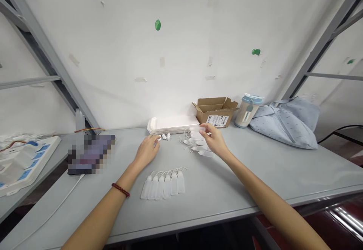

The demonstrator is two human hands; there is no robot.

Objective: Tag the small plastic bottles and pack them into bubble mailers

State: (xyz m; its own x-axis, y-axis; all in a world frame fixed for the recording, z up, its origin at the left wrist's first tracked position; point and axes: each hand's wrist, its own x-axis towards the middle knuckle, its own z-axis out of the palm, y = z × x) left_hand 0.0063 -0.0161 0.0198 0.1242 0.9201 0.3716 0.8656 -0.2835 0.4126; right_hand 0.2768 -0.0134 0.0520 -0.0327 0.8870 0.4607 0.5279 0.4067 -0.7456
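My left hand (147, 150) has its fingertips closed at a small white piece, beside a few more small white pieces (167, 137) on the table. Farther right, my right hand (214, 139) pinches a translucent white tag-like piece (202, 129) between thumb and fingers. Below and left of that hand lies a loose pile of similar translucent pieces (195, 142) with thin white cords. Nearer to me, several such pieces form a neat row (163, 187), their corded ends pointing away from me.
Behind my hands are a stack of flat white trays (176, 124), an open cardboard box (217, 113), a lidded cup (247, 111) and a light blue cloth bag (283, 123). On the left lie a blurred-out phone (93, 155) with a white cable and a power strip (31, 167).
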